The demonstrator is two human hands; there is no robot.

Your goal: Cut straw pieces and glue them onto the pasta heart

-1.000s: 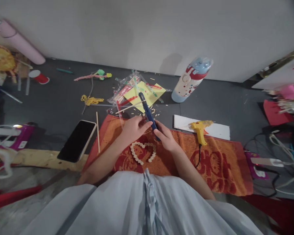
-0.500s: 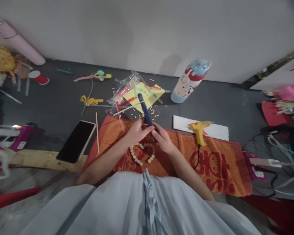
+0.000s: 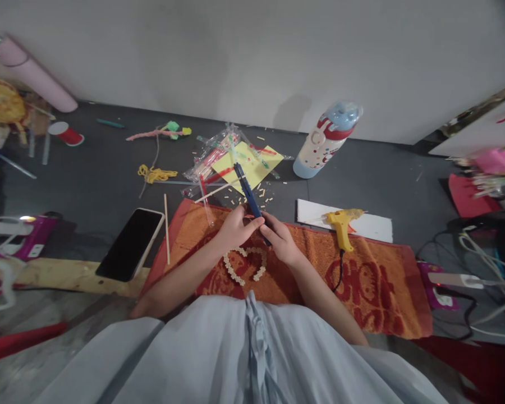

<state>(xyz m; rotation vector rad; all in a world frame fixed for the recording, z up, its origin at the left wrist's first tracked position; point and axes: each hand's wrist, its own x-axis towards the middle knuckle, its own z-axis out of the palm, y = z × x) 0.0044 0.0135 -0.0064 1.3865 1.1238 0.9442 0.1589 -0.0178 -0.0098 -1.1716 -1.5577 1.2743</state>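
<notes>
A long dark blue tool [image 3: 249, 193] is held between both hands above the orange towel [image 3: 315, 247], its far end over a yellow paper [image 3: 258, 171]. My left hand [image 3: 235, 225] grips the tool from the left, with the thumb across it. From the right, my right hand [image 3: 280, 235] closes on its near part. A thin pale stick [image 3: 219, 189] runs up to the tool's far end. Below the hands, a heart outline of small pale pieces [image 3: 234, 271] lies on the towel, with a gap at its lower right. Small cut pieces [image 3: 264, 200] are scattered beyond the towel.
To the right, a yellow glue gun [image 3: 340, 224] rests on a white board [image 3: 374, 226]. A bottle [image 3: 326, 140] stands behind. At left lie a phone [image 3: 130, 244], another stick [image 3: 167, 230], yellow yarn [image 3: 155, 174] and a red spool [image 3: 67, 133]. Plastic wrappers [image 3: 206, 163] adjoin the yellow paper.
The far end of the blue tool has shifted slightly to the left. Both hands keep nearly the same place and grip.
</notes>
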